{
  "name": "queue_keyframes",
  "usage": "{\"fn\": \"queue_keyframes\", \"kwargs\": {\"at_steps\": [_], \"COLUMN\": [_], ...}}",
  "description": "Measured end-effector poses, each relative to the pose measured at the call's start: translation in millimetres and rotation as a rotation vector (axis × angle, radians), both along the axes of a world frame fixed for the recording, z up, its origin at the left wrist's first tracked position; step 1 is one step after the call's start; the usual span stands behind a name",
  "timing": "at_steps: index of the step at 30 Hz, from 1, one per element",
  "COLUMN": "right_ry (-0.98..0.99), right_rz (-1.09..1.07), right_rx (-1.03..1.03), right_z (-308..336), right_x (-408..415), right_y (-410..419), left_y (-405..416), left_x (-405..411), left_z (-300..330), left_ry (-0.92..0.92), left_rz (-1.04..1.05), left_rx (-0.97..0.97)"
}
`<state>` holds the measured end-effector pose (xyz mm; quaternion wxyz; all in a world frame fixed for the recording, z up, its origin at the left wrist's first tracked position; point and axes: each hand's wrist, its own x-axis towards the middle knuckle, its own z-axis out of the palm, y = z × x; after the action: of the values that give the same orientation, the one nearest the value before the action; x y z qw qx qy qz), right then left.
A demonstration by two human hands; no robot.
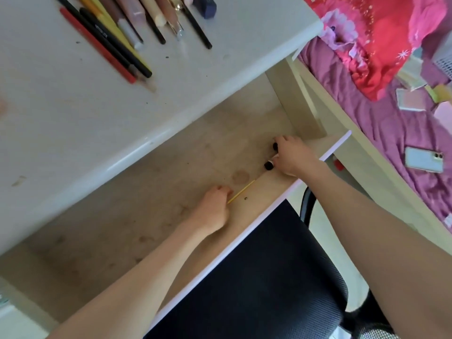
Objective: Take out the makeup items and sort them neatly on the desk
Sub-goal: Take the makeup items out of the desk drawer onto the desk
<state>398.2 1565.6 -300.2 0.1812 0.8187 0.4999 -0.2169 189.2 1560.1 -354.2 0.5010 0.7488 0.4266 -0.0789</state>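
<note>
The pulled-out drawer (137, 216) under the white desk (61, 113) shows a stained wooden bottom. My left hand (214, 207) reaches into it and pinches the near end of a thin yellow stick (242, 192) lying on the drawer bottom. My right hand (292, 155) is at the drawer's right end, curled round small black-capped makeup items (269, 165); one cap pokes out below the fingers and another (275, 146) above. On the desk top lie several pencils, brushes and tubes (127, 33) side by side.
A black mesh chair (269, 277) stands right below the drawer front. To the right is a bed with a purple sheet (381, 123), a red cloth, a phone (424, 159) and several palettes (411, 100). A round brown stain (241, 176) marks the drawer bottom.
</note>
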Motion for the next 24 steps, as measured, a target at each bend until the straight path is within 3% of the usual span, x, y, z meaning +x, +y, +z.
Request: {"fn": "queue_keyframes", "kwargs": {"at_steps": [6,12,24], "right_ry": [-0.119,0.014,0.208], "right_rz": [0.113,0.223,0.266], "right_rx": [-0.110,-0.163,-0.309], "right_z": [-9,-10,-15], "right_x": [11,0,-32], "right_y": [13,22,18], "left_y": [-1,3,9], "left_x": [9,3,-29], "left_z": [0,-1,14], "left_ry": [0.106,0.124,0.053], "left_rz": [-0.039,-0.119,0.089], "left_rx": [0.023,-0.016,-0.223]}}
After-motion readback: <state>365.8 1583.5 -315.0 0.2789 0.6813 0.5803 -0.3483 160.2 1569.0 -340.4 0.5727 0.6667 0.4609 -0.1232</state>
